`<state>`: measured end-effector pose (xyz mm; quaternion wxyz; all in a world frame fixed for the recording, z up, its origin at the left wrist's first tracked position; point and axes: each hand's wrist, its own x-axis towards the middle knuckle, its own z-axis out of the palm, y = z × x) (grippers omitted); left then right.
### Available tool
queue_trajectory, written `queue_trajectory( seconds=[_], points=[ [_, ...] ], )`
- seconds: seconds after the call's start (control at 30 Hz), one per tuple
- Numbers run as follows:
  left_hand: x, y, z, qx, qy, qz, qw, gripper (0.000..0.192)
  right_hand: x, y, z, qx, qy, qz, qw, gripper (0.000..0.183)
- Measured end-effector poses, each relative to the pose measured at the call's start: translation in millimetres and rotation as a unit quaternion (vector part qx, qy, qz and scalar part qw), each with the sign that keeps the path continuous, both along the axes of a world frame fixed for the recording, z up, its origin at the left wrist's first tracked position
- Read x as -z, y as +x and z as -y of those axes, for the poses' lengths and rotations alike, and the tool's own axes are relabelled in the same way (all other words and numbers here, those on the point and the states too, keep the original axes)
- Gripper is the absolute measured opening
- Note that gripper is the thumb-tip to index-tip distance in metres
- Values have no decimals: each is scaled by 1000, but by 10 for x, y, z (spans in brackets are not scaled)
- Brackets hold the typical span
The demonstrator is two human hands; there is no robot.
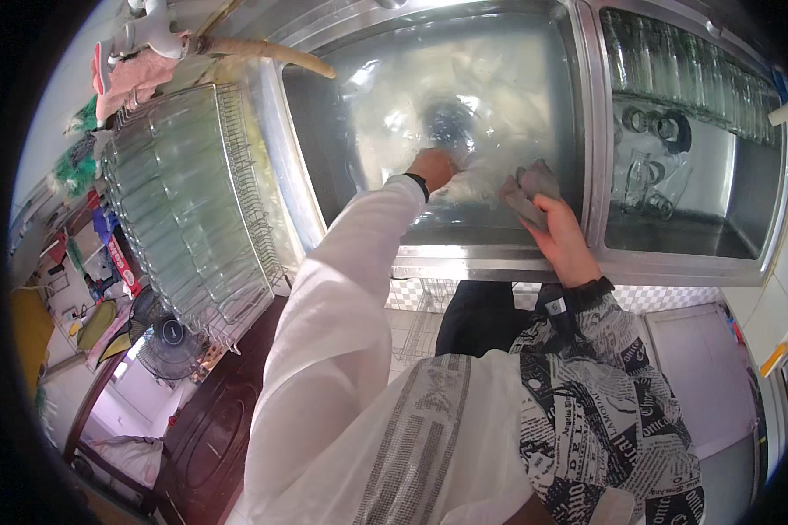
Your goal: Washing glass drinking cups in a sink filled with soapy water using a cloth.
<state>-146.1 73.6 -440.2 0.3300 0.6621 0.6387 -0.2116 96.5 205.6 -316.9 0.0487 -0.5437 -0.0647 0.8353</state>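
In front of me, a large stainless steel sink basin (473,262) holds cloudy water (499,72). My left hand (432,169) reaches down into it near the middle. Its fingers are hidden by the water and glare, so whether it holds anything does not show. Near the basin's right side, my right hand (561,230) grips a grey cloth (532,190). This cloth is bunched up, its upper end at the water.
A second basin (748,190) at right contains rows of clear glass bottles (683,65) and several loose glass pieces (650,184). Left stands a wire rack (246,164) of glassware (171,197). A tan hose (269,51) overhangs the sink; a fan (171,333) stands lower left.
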Motion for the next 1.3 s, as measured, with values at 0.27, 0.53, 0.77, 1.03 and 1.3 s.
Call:
queue_trajectory(
  seconds=[0.27,0.53,0.77,1.03,1.3],
  points=[
    [-43,-576,413,-92,-136,62,984,58,6,19,-11,-17,5,46,999,24],
    [-322,-768,376,-188,-296,80,933,75,64,62,-29,-7,-8,62,998,27],
    [27,-1000,855,-119,-323,163,925,61,198,33,63,2,-13,44,999,28],
    [-191,-909,717,-139,-370,108,912,62,127,-44,20,-16,13,46,999,26],
    [176,-957,929,-116,-335,80,932,68,134,-138,92,-25,7,45,999,27]
  ],
)
